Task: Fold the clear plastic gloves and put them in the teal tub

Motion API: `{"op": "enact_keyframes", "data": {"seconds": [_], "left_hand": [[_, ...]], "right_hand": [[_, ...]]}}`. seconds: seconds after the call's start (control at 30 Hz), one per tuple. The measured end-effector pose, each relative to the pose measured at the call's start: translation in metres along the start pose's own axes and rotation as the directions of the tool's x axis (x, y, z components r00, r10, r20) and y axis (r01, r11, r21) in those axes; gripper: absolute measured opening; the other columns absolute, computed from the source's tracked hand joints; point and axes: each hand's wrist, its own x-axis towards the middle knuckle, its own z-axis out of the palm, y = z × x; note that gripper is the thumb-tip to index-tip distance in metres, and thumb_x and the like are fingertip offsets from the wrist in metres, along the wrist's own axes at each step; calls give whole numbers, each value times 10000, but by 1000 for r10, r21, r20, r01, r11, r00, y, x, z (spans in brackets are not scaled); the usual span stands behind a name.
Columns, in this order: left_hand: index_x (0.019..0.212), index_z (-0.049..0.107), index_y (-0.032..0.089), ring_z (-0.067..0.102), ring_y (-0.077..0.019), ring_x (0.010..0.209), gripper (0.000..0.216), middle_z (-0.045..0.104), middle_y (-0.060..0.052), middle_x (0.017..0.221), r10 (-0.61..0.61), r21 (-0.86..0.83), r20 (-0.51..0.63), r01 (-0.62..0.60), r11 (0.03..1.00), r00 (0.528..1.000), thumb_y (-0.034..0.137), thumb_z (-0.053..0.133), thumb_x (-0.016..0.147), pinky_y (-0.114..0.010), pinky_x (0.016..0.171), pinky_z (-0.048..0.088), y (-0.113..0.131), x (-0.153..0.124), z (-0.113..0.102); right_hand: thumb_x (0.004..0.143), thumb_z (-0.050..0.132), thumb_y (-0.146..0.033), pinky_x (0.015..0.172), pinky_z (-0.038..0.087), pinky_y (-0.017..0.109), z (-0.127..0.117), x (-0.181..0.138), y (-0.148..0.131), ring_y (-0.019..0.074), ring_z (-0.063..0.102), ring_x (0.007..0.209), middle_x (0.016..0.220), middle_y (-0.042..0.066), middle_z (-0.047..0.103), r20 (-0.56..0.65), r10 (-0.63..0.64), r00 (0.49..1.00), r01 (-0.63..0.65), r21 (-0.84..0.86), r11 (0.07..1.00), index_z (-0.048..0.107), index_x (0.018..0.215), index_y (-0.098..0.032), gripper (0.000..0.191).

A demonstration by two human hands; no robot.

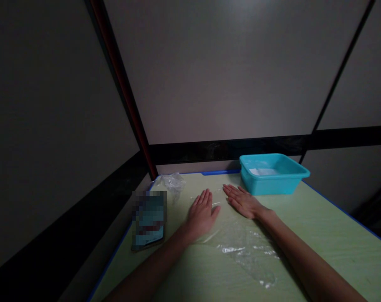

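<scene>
Both of my hands lie flat, palms down, on a pale green table [329,226]. My left hand [202,214] has its fingers stretched out and together, pressing on a sheet of clear plastic film [241,247] spread over the tabletop. My right hand [242,201] rests just to its right, fingers extended and pointing up and left, also on the film. Neither hand grips anything. The film runs from under the hands back toward me, wrinkled and shiny.
A turquoise plastic tub [272,173] with something white inside stands at the table's far right. A crumpled clear plastic bag [171,182] lies at the far left corner. A phone [149,220] sits near the left edge. Grey partition walls enclose the table.
</scene>
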Motion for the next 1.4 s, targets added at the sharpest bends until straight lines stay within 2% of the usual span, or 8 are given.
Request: {"op": "enact_keyframes", "data": {"seconds": [0.2, 0.97, 1.17, 1.23, 1.3, 1.4], "left_hand": [[1290, 262, 33, 161, -200, 1270, 576, 211, -136, 1374, -21, 40, -12, 22, 999, 1000, 420, 244, 863, -337, 1031, 172, -21, -11, -2], [1280, 248, -23, 158, -246, 1265, 682, 196, -199, 1362, -86, 54, -3, 86, 995, 996, 478, 300, 819, -347, 1020, 179, -23, -16, -3], [1280, 223, -48, 136, -270, 1263, 734, 170, -227, 1357, -146, 27, 71, 145, 989, 987, 518, 260, 815, -377, 1009, 191, -28, -16, -17], [1286, 219, -34, 121, -254, 1269, 698, 162, -208, 1367, -99, 15, 38, 99, 995, 994, 492, 253, 827, -366, 1020, 165, -20, -6, -24], [1287, 230, -14, 121, -228, 1273, 642, 168, -184, 1374, 1, -10, 4, -1, 1000, 1000, 449, 239, 844, -344, 1028, 151, -5, 8, -28], [1278, 258, -8, 142, -199, 1272, 591, 208, -169, 1368, 145, -56, 12, -144, 988, 989, 411, 180, 869, -313, 1033, 144, 18, 30, -23]], "right_hand": [[881, 113, -405, 1029, 141, 375, -1, 0, -1, 167, 140, 1272, 1393, 21, 176, -2, 23, 1000, -23, -11, 1000, 187, 1344, -159, 530], [866, 170, -348, 1020, 156, 401, -4, 1, -5, 184, 142, 1271, 1395, 21, 159, 21, 111, 994, -110, -41, 993, 170, 1348, -143, 523], [864, 165, -346, 1018, 158, 406, -3, 1, -5, 187, 142, 1271, 1394, 25, 162, 5, 99, 995, -99, -37, 994, 185, 1344, -135, 524], [867, 155, -348, 1018, 161, 406, -2, 1, -5, 183, 148, 1270, 1393, 23, 167, 0, 99, 995, -99, -35, 995, 186, 1343, -134, 523], [868, 149, -346, 1015, 165, 415, -1, 2, -4, 183, 153, 1270, 1393, 24, 173, -1, 99, 995, -99, -35, 995, 188, 1343, -137, 520], [864, 164, -338, 1013, 168, 426, 0, 3, -4, 190, 152, 1270, 1392, 34, 177, -1, 96, 995, -96, -39, 995, 192, 1341, -129, 522]]}}
